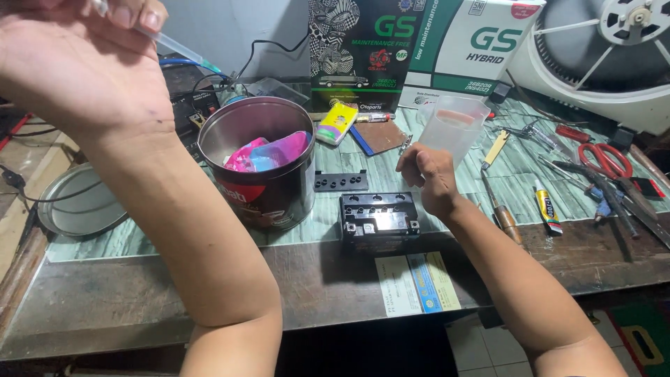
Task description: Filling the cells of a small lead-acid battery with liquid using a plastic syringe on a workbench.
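My left hand is raised close to the camera at the top left, its fingers closed on a thin clear tube that runs down to the right. My right hand grips a translucent plastic measuring cup by its lower side, holding it above the bench. Just below and left of that hand sits a small black battery with a row of open filler holes on top. A black strip of caps lies behind the battery.
A dark round tin with pink and blue wrappers inside stands left of the battery; its lid lies at far left. Green-and-white boxes stand behind. Red scissors, screwdrivers, a glue tube and a fan crowd the right.
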